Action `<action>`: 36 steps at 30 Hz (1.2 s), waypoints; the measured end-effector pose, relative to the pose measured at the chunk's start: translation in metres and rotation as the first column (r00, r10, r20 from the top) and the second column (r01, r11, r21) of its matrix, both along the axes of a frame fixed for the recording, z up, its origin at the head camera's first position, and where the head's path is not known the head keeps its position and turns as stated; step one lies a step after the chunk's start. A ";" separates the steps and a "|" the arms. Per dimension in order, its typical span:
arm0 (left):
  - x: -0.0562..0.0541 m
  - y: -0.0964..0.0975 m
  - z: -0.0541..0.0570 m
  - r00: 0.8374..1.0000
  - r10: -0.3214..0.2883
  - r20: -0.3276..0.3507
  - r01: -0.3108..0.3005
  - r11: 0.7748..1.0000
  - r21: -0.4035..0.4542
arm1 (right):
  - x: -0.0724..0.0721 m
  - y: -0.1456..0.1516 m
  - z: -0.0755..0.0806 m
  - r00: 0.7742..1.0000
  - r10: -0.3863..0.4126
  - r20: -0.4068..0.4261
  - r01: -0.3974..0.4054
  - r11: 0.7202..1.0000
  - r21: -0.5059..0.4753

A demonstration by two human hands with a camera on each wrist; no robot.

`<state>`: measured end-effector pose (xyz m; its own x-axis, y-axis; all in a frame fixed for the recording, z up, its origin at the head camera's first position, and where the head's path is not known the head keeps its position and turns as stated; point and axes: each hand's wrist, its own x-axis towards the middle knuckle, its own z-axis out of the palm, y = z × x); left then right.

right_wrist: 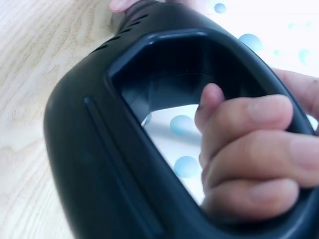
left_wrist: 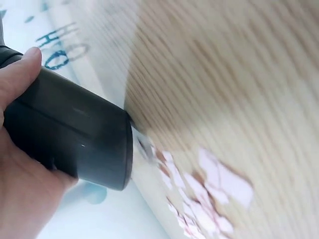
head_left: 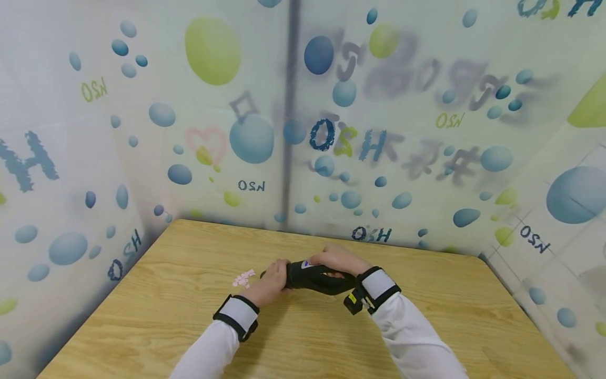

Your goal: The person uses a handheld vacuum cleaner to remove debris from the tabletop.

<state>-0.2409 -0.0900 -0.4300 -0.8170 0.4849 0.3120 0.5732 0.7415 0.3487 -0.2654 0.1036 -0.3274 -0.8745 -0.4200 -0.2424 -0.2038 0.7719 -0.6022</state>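
A black handheld vacuum cleaner (head_left: 303, 276) is held by both hands just over the wooden table. My right hand (head_left: 342, 259) grips its loop handle, and the right wrist view shows curled fingers (right_wrist: 249, 149) passing through the opening. Around the front barrel (left_wrist: 99, 132) wraps my left hand (head_left: 272, 284), the thumb lying on top. Several torn pink paper scraps (head_left: 243, 278) lie on the table just beyond the nozzle end. In the left wrist view, the barrel's open end points toward those scraps (left_wrist: 224, 181); whether it touches any is unclear.
The wood-grain table (head_left: 189, 337) reaches back to a curtain (head_left: 265, 105) printed with blue and green dots and letters. Similar sheets hang on the left and right sides. White sleeves (head_left: 412, 337) and wrist straps (head_left: 236, 316) cover the forearms.
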 end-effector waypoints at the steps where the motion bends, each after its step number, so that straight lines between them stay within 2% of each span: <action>1: 0.001 0.001 0.000 1.000 0.000 -0.002 0.000 1.000 -0.005 | 0.001 0.001 0.000 1.000 0.000 -0.005 0.000 1.000 0.006; 10: 0.019 0.007 0.005 0.999 0.023 0.033 -0.023 1.000 -0.009 | 0.008 0.005 0.004 1.000 -0.005 0.022 0.004 0.999 0.053; 20: 0.024 -0.004 -0.002 0.999 0.034 0.036 -0.034 0.999 -0.005 | 0.015 -0.003 0.005 0.999 0.024 0.032 -0.026 0.998 0.063; 30: 0.015 -0.014 -0.001 0.999 -0.014 -0.037 0.016 0.999 0.051 | 0.019 -0.012 0.002 0.999 -0.026 -0.048 0.028 0.999 0.039; 36: 0.007 -0.022 -0.002 0.999 -0.018 -0.038 0.020 0.998 0.062 | 0.012 -0.020 -0.006 0.996 -0.036 -0.086 0.038 0.999 0.033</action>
